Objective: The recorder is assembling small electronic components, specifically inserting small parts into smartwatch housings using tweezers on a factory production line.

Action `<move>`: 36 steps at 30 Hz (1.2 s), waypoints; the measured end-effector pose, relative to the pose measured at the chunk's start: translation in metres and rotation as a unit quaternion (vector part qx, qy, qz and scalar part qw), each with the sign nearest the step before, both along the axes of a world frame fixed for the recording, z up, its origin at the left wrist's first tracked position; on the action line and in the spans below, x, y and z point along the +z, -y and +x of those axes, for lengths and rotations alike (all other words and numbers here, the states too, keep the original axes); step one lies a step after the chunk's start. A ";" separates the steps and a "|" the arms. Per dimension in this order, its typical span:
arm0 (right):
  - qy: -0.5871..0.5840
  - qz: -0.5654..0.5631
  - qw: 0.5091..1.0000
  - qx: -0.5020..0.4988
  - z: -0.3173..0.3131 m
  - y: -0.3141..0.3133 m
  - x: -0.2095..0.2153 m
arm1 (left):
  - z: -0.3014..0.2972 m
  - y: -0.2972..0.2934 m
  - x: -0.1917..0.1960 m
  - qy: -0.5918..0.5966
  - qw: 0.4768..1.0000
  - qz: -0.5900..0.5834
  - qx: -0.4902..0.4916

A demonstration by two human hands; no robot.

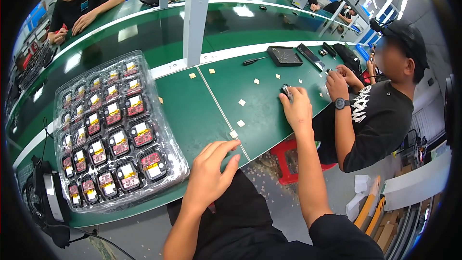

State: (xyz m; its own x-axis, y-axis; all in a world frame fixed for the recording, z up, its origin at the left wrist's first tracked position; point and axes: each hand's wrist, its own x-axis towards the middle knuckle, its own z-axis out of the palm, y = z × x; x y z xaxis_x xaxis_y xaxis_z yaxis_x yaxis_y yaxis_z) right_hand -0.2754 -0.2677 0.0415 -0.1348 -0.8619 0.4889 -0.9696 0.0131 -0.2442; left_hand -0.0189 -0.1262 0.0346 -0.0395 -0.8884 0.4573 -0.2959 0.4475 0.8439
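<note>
Hands rest well apart: the right hand (298,110) is out over the surface (183,110), fingertips at a small dark piece (286,89), though whether they grip it I cannot tell. Fingers hide part of that piece, so its long axis is unclear. It lies ahead and to the right of the left hand (211,169), the farther of the two, which is empty, thumb and fingers parted, near a pale square (233,134); the clear tray (176,166) sits to its left.
</note>
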 end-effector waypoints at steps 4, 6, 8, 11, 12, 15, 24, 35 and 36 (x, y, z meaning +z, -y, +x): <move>0.094 0.038 0.986 0.133 0.015 -0.018 -0.003 | 0.000 -0.001 -0.002 -0.005 1.000 0.001 0.015; 0.170 0.095 0.962 0.192 0.037 -0.043 0.012 | 0.000 -0.006 -0.002 0.008 1.000 -0.007 0.025; 0.212 0.104 0.944 0.232 0.048 -0.060 0.012 | -0.001 -0.007 0.002 0.022 0.999 -0.016 0.031; 0.397 0.209 0.850 0.276 0.072 -0.102 0.023 | -0.005 -0.029 -0.007 -0.037 0.988 -0.066 0.135; 0.411 0.190 0.825 0.337 0.079 -0.118 0.024 | -0.011 -0.044 -0.012 -0.147 0.979 -0.043 0.134; 0.424 0.141 0.752 0.485 0.087 -0.151 0.026 | -0.027 -0.081 -0.001 -0.387 0.917 0.052 0.085; 0.335 0.258 0.716 0.555 0.109 -0.164 0.022 | 0.005 -0.108 -0.020 -0.508 0.859 0.058 -0.002; 0.115 -0.014 0.818 0.564 0.135 -0.168 0.015 | 0.018 -0.119 -0.018 -0.460 0.885 0.046 0.060; 0.116 -0.011 0.817 0.565 0.135 -0.168 0.014 | 0.019 -0.120 -0.018 -0.461 0.884 0.048 0.063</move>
